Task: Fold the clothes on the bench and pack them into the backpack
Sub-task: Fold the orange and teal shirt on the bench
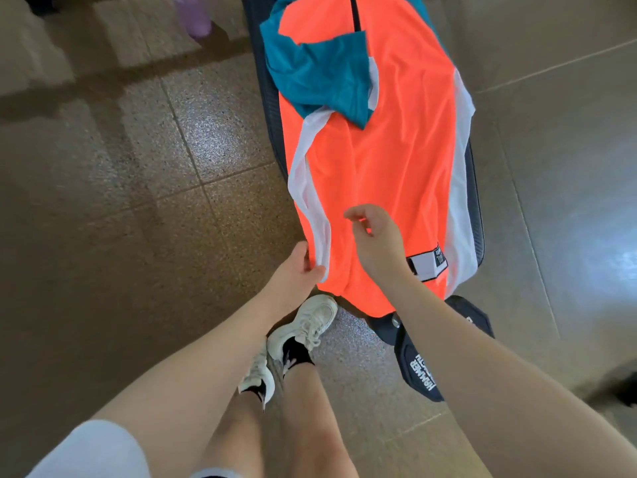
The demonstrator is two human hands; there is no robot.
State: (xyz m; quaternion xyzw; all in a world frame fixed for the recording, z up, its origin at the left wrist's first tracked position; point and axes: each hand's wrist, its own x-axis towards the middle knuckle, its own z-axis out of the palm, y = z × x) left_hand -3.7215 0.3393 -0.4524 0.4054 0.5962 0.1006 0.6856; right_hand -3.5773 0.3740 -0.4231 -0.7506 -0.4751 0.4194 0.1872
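Orange jersey (375,160) lies spread lengthwise on a dark bench (267,98), hem end twd the person, covering most of the seat. White side panels run down both edges of the jersey; a black-and-white label patch (427,262) sits near the hem on the right side. A teal garment (317,74) is bunched on the jersey's far left part, partly overlapping the orange fabric, w/ more teal showing at the top edge of the view.

Left hand (298,267) pinches the white edge of the jersey at its near left corner, fingers and thumb closed on the fabric. Right hand (375,241) hovers just above the orange fabric near the hem, fingers loosely curled, thumb and forefinger apart, holding nothing; can't tell if it touches the cloth.

A dark strap w/ white lettering (422,372) hangs off the near end of the bench below the jersey hem, partly behind the right forearm; probably the backpack's, can't confirm.

Person stands at the bench end, white sneakers (303,326) w/ black socks on a brown speckled tile floor (138,167). A purple bottle (193,15) stands on the floor far left of the bench, blurred.
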